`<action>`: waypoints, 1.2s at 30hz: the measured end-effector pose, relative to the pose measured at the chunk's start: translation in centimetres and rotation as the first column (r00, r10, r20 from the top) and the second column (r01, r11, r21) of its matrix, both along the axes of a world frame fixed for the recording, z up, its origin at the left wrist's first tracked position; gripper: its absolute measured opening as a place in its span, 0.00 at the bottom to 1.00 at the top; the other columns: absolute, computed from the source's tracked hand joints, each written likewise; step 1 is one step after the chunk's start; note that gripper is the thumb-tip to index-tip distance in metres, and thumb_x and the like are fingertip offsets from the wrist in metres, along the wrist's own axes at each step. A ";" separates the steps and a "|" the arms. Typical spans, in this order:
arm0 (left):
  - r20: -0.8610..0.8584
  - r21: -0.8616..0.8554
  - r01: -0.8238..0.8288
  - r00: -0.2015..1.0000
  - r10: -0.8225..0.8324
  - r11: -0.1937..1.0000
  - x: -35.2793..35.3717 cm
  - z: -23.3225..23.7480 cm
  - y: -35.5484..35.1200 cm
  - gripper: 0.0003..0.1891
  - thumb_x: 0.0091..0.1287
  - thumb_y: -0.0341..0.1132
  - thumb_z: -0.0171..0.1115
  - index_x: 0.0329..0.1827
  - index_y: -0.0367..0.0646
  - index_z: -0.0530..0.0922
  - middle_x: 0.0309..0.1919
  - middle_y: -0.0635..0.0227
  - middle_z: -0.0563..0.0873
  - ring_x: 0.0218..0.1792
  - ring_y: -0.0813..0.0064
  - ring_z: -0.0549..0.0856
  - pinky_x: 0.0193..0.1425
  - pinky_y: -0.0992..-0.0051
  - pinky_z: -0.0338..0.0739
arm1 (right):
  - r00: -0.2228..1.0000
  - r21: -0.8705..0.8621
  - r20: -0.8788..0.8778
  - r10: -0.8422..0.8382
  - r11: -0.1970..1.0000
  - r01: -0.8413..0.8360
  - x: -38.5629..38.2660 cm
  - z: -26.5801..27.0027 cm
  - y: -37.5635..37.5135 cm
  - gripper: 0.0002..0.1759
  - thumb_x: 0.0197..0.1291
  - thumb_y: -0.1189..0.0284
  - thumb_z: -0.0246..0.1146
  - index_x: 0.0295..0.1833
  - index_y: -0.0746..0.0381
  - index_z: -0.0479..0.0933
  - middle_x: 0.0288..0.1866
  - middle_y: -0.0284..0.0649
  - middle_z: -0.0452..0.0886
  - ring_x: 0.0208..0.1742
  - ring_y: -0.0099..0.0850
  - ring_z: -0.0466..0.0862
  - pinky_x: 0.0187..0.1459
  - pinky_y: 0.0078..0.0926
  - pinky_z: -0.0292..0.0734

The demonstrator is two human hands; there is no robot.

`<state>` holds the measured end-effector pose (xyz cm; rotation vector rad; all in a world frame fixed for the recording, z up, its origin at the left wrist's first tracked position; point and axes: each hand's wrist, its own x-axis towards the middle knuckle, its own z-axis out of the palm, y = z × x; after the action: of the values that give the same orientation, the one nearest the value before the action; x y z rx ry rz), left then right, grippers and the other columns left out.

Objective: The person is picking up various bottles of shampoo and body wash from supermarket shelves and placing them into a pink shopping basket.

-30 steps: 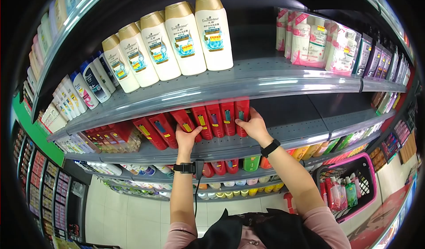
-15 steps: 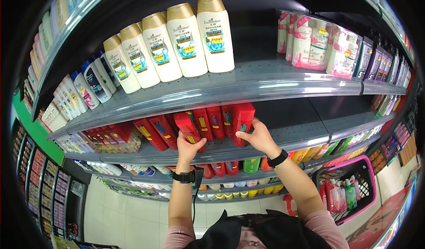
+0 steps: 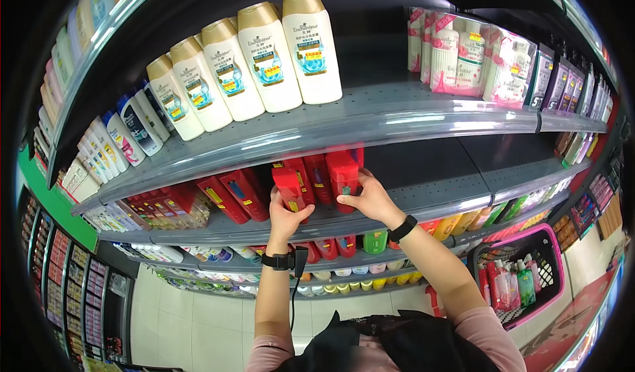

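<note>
Left hand (image 3: 289, 221) is gripping the left red bottle (image 3: 288, 184), right hand (image 3: 372, 201) the right red bottle (image 3: 342, 172) — both are standing near the shelf (image 3: 430, 200) edge, bases apparently touching it. Even pressure is best — keeping each upright, sparing neighbouring bottles (image 3: 319, 177).

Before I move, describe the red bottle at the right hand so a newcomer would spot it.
Below the gold-capped white bottles is a shelf with a row of red bottles. Two jut forward of the rest. The wanted bottle is the right one, held by the right hand.
</note>
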<state>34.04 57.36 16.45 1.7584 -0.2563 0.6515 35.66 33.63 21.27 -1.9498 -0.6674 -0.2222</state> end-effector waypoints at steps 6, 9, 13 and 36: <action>0.014 0.016 -0.040 0.999 0.040 0.999 -0.5 0.3 -0.7 0.29 0.38 0.30 0.77 0.47 0.39 0.76 0.53 0.62 0.71 0.52 0.67 0.75 0.55 0.68 0.72 | 0.999 0.060 -0.044 0.000 0.998 0.003 -0.3 0.1 0.3 0.32 0.45 0.65 0.71 0.56 0.67 0.73 0.61 0.54 0.71 0.64 0.47 0.69 0.62 0.36 0.66; -0.011 -0.038 -0.004 1.000 0.004 0.999 -0.7 0.5 -1.0 0.28 0.38 0.29 0.76 0.47 0.39 0.76 0.52 0.63 0.71 0.51 0.67 0.76 0.54 0.69 0.72 | 0.999 0.057 -0.026 0.022 0.998 -0.021 -0.2 0.3 0.3 0.31 0.45 0.65 0.71 0.56 0.68 0.73 0.58 0.54 0.74 0.61 0.47 0.72 0.60 0.36 0.67; 0.010 -0.047 -0.018 1.000 0.018 0.999 -0.5 0.1 -1.1 0.28 0.38 0.30 0.77 0.46 0.39 0.76 0.48 0.64 0.72 0.48 0.68 0.77 0.53 0.70 0.73 | 0.999 0.047 -0.034 0.000 0.999 0.001 -0.4 0.5 0.6 0.31 0.45 0.66 0.71 0.55 0.69 0.74 0.55 0.54 0.76 0.59 0.47 0.73 0.60 0.36 0.67; -0.267 -0.899 0.375 -0.059 -0.962 0.227 -16.3 -6.0 -40.7 0.18 0.68 0.33 0.55 0.59 0.42 0.65 0.46 0.62 0.78 0.49 0.67 0.79 0.56 0.62 0.74 | 0.635 -0.153 -0.553 -0.539 0.815 0.559 -24.6 -8.1 -42.7 0.22 0.53 0.74 0.66 0.54 0.66 0.71 0.45 0.36 0.80 0.47 0.23 0.77 0.51 0.24 0.72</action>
<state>17.73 16.68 10.49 0.7792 -0.2347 -1.0269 11.06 -9.04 13.20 -1.9954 0.3580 0.0020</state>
